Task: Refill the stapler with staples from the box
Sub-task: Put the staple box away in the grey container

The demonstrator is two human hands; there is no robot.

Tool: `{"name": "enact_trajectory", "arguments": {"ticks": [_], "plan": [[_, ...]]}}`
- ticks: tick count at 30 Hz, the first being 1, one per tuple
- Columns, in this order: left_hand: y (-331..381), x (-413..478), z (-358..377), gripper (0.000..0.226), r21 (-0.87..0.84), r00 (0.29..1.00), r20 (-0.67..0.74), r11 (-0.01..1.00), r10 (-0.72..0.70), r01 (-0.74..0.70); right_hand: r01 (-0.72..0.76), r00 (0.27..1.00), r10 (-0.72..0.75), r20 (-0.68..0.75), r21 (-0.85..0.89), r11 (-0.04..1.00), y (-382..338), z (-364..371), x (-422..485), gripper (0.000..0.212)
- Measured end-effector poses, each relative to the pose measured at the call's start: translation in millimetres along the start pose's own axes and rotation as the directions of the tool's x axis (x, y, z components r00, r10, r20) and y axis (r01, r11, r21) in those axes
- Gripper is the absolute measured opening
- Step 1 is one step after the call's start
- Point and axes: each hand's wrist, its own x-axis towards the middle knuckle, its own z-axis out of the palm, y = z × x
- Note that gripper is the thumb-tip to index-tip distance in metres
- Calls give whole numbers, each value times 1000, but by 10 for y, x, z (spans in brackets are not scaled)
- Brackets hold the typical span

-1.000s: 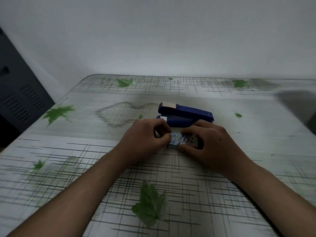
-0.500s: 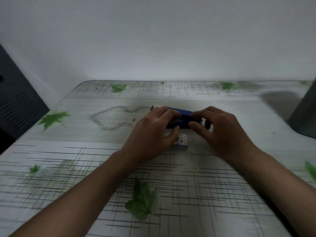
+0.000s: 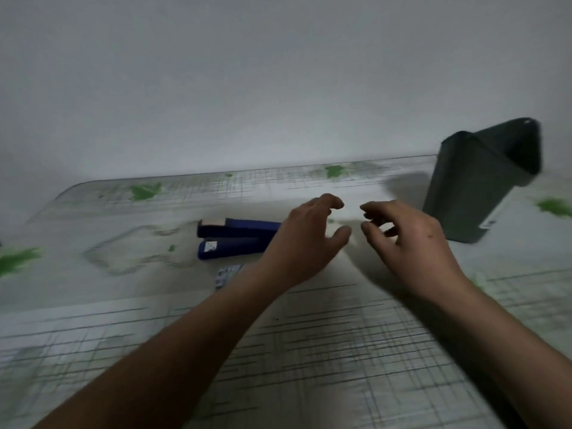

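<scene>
A dark blue stapler [image 3: 235, 238] lies on the table left of centre, its right end hidden behind my left hand. The small patterned staple box [image 3: 226, 275] rests on the table just in front of the stapler, partly covered by my left forearm. My left hand [image 3: 305, 243] hovers to the right of the stapler with fingers curled and apart, holding nothing. My right hand [image 3: 405, 239] hangs beside it, further right, fingers spread and empty. The picture is blurred by motion.
A dark green rectangular bin [image 3: 483, 184] stands at the back right, close to my right hand. The table [image 3: 309, 351] has a white cloth with grey lines and green leaves; its far edge meets a pale wall.
Both hands have left the stapler and the staple box and moved right, empty. The view has swung right, bringing the dark bin fully into sight.
</scene>
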Motion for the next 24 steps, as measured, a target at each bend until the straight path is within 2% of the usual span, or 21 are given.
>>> {"name": "enact_trajectory", "arguments": {"ticks": [5, 12, 16, 20, 24], "plan": [[39, 143, 166, 39, -97, 999, 1, 995, -39, 38, -10, 998, 11, -56, 14, 1000, 101, -70, -55, 26], [427, 480, 570, 50, -214, 995, 102, 976, -19, 40, -92, 972, 92, -217, 9, 996, 467, -408, -134, 22], [630, 646, 759, 61, -199, 993, 112, 979, -31, 53, -159, 950, 156, -269, 11, 987, 625, -506, -140, 23], [765, 796, 905, 63, -271, 995, 79, 959, -62, 81, -251, 899, 233, -370, 0, 968, 776, -542, -107, 23], [771, 913, 1041, 70, -349, 982, 75, 918, -174, 189, -329, 812, 350, -468, 128, 936, 911, -544, -88, 38]]}}
